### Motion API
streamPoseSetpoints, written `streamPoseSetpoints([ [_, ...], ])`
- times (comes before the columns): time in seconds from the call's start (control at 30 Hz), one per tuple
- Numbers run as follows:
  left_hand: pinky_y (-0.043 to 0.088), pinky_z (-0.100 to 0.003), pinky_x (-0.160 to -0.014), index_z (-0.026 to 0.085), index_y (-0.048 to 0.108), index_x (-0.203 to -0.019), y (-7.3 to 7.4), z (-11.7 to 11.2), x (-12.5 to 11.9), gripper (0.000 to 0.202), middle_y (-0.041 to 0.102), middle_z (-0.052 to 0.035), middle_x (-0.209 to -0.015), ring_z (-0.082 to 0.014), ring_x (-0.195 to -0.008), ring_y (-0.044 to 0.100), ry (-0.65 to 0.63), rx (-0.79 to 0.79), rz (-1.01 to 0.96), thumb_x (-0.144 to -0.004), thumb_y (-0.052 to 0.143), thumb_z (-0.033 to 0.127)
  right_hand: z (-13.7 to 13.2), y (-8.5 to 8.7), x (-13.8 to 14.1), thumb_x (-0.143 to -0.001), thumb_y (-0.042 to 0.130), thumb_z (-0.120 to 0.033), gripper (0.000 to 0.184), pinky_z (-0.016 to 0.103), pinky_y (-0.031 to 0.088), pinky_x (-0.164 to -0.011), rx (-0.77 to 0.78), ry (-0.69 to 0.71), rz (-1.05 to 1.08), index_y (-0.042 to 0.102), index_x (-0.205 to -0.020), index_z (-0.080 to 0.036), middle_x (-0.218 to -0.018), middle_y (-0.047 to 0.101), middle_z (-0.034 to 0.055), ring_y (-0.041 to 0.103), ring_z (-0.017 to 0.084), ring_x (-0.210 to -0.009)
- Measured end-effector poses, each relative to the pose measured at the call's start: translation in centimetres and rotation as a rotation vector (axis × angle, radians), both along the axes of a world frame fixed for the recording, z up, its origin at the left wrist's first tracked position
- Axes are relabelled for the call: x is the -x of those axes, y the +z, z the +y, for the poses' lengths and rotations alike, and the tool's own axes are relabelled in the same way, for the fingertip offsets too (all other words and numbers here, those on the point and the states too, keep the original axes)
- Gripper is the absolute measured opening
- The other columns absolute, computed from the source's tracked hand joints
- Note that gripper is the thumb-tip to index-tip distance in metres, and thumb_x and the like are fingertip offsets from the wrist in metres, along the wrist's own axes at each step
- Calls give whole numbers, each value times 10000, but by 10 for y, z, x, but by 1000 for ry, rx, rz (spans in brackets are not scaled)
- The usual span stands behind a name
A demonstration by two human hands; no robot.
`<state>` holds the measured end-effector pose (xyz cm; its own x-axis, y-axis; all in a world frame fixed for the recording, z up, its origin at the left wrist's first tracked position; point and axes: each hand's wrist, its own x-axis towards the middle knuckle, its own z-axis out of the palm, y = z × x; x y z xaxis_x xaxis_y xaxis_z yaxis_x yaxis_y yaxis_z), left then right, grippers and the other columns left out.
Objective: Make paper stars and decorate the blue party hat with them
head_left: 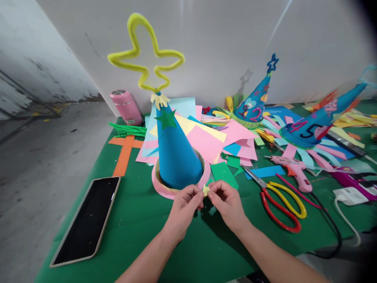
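Between my fingertips is a small pale yellow paper star (205,190). My left hand (187,202) pinches its left side, and my right hand (226,200) pinches its right side. Just beyond my hands stands a blue paper cone hat (176,157) with a pink brim (160,188). A green paper star (167,119) is on its upper part, a pale yellow fringe (159,100) rings the tip, and a yellow pipe cleaner shape (156,53) rises above it. Green paper scraps (224,175) lie close to my right hand.
Scissors (268,188) and a pink glue gun (291,167) lie on the right, by a white plug (347,195). A phone (86,220) lies left. Behind are coloured paper sheets (203,139), a pink bottle (126,106), and two decorated cone hats (255,104), one farther right (321,118).
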<state>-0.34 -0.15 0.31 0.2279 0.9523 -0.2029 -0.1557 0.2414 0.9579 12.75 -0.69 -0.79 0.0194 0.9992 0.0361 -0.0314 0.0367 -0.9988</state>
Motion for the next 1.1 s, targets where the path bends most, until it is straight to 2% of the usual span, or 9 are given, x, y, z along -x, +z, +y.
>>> streamPoseSetpoints([
  [0.3,281,-199,-463,150,505,-602,0,0,-1,184,457,50,-510,-75,-492,388,-10,-15,86,-753,560,239,-1,1,0,-726,558,-227,129,219,376,-468,13,1,-6,495,-625,-177,-682,572,13,496,110,-551],
  [0.77,240,-202,-437,150,494,-570,3,-1,-3,189,404,65,-481,-64,-453,331,16,-68,194,-734,537,235,1,1,2,-689,569,-229,144,223,376,-507,80,-3,79,480,-586,-184,-618,521,-16,473,112,-575],
  [0.93,244,-202,-436,154,484,-545,2,2,-1,211,416,64,-461,-62,-442,337,42,7,104,-715,574,243,1,0,-1,-724,572,-267,156,217,355,-505,95,27,86,499,-623,-173,-596,483,-27,423,97,-544],
  [1.1,262,-200,-441,161,470,-552,0,4,1,239,435,57,-450,-67,-438,357,35,67,18,-718,586,288,0,7,-8,-795,518,-311,157,213,340,-510,73,65,63,526,-736,-166,-628,475,-22,400,94,-549],
])
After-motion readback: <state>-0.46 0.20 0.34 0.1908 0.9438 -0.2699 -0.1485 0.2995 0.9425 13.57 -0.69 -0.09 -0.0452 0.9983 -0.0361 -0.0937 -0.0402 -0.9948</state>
